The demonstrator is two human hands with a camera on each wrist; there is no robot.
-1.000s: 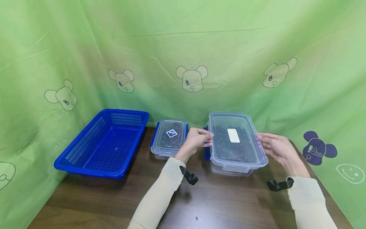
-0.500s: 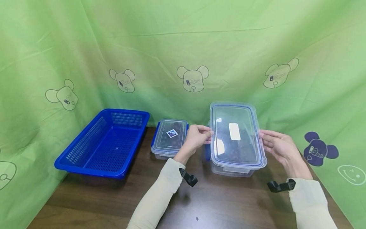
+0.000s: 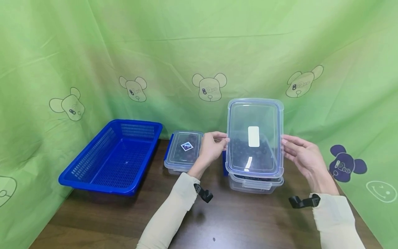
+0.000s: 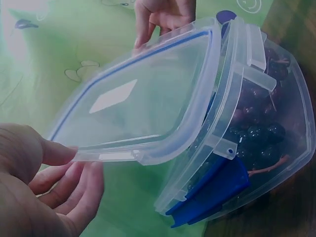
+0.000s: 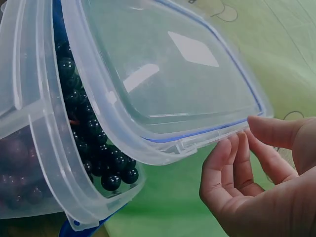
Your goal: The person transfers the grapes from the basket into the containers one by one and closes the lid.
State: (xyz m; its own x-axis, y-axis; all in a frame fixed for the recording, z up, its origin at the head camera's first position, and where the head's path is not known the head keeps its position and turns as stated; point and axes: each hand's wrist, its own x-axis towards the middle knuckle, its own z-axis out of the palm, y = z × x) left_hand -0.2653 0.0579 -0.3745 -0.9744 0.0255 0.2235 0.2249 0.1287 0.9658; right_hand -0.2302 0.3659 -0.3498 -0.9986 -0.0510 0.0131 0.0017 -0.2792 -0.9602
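A clear plastic lid (image 3: 239, 121) with a blue seal and a white label is held tilted over the larger clear food container (image 3: 252, 186). My left hand (image 3: 212, 147) pinches its left edge between thumb and fingers. On the opposite edge, my right hand (image 3: 303, 155) pinches it the same way. Dark round grapes (image 5: 94, 131) on stems fill the container, showing through the gap beneath the lid in the right wrist view. A blue latch (image 4: 212, 192) hangs down on the container's side in the left wrist view.
A smaller lidded container (image 3: 183, 155) with blue latches and a diamond sticker stands left of my left hand. Farther left is a blue slotted plastic basket (image 3: 141, 180). Green curtain (image 3: 171, 52) hangs behind the brown wooden table (image 3: 236, 221).
Both hands have raised the lid off the container, tilting its far side up. A gap now shows above the container's near rim. The basket and smaller container have stayed in place.
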